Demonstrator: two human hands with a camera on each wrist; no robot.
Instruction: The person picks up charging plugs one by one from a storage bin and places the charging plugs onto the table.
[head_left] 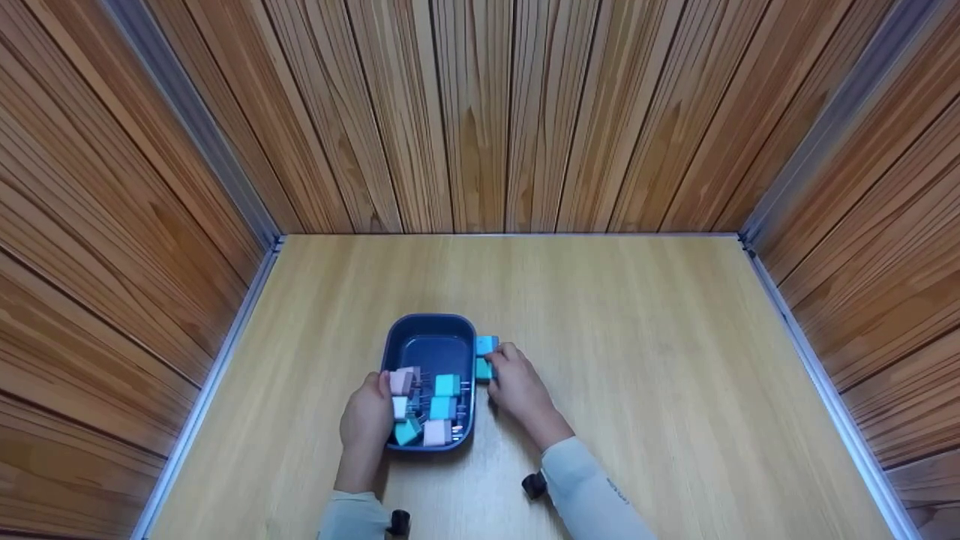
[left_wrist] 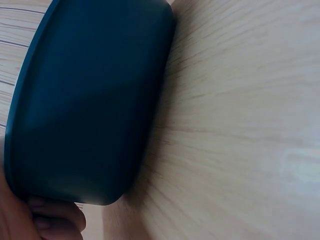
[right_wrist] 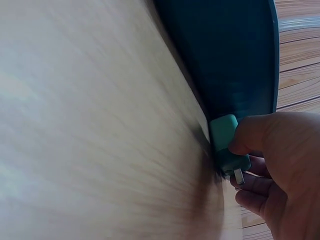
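Note:
A dark blue rectangular bin stands on the table, with several plug adapters in its near half, coloured turquoise, pale pink and white, metal prongs showing. My left hand grips the bin's left wall, thumb at the rim; its curled fingers show in the left wrist view. Outside the bin's right wall are a light blue adapter and a teal adapter. My right hand pinches the teal one between thumb and fingers, close against the wall. A metal prong sticks out by the fingers.
Pale wooden table surrounds the bin. Wood-panelled walls with metal edge strips close off the back and both sides. A small black piece sits by the right sleeve, and another black piece by the left.

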